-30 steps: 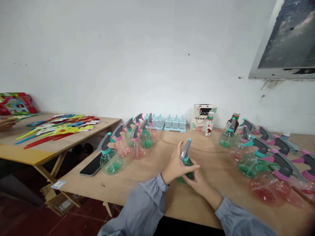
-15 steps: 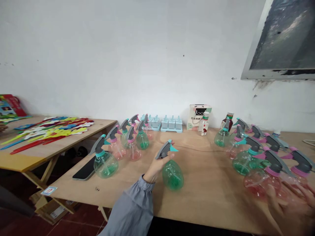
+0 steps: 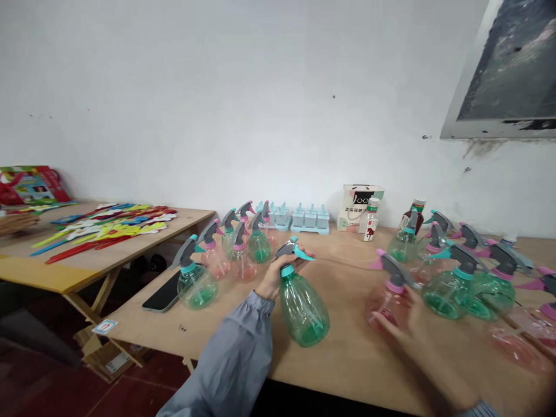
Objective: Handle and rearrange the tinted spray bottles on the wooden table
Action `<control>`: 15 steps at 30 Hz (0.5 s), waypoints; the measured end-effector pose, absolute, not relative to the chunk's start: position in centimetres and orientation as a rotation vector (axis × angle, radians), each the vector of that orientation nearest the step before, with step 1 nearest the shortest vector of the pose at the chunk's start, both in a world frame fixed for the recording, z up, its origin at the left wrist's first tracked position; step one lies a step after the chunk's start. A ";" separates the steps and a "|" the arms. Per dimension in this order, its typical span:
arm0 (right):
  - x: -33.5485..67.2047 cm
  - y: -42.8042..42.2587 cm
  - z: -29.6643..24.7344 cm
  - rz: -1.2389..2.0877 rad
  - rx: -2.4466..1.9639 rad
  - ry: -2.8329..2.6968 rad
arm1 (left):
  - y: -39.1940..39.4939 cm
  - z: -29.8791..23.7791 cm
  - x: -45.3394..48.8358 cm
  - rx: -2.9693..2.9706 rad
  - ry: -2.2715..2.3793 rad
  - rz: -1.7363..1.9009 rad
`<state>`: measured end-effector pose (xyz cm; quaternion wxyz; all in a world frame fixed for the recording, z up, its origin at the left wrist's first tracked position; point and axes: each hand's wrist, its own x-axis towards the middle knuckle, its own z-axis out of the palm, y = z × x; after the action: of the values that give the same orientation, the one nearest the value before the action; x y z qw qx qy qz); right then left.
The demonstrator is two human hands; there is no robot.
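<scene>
My left hand (image 3: pixel 278 273) grips the grey and teal trigger head of a green spray bottle (image 3: pixel 303 310) and holds it up over the plywood table (image 3: pixel 347 353). My right hand (image 3: pixel 406 331) is blurred by motion and wraps the body of a pink spray bottle (image 3: pixel 388 296) with a pink and grey trigger, near the middle right of the table. The fingers of both hands are closed round their bottles.
Several green and pink spray bottles stand grouped at the left (image 3: pixel 230 255) and at the right (image 3: pixel 469 278). A black phone (image 3: pixel 163 292) lies at the left edge. Blue ice-pop moulds (image 3: pixel 309 220), a carton (image 3: pixel 359 207) and small bottles stand by the wall. A second table (image 3: pixel 65 255) holds coloured strips.
My left hand lifted the green bottle off the table and holds it by the trigger head. My right hand went to the right group and brought back a pink bottle.
</scene>
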<state>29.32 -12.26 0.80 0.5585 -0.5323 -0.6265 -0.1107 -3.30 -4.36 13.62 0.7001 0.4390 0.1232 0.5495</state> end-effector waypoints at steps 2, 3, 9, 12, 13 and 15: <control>26.8 -9.7 2.1 -0.156 -1.290 -1.610 | -3.8 13.6 -3.0 1.013 0.244 1.166; 25.8 -8.6 2.9 -0.097 -1.292 -1.675 | -3.5 13.5 -2.9 1.020 0.234 1.146; 22.4 -3.6 4.6 -0.055 -1.275 -1.719 | -3.0 12.0 -2.4 1.044 0.288 1.169; 22.1 -2.5 3.9 -0.134 -1.304 -1.654 | -3.1 11.5 -2.5 1.113 0.324 1.234; 22.2 -2.4 3.7 -0.147 -1.309 -1.653 | -3.1 11.5 -2.5 1.118 0.323 1.235; 22.2 -2.4 3.4 -0.165 -1.307 -1.653 | -3.3 11.4 -2.5 1.109 0.303 1.207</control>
<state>22.21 -2.45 3.40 0.4915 -0.5385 -0.6810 -0.0681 -2.46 -3.27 11.37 0.6724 0.4924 0.1346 0.5360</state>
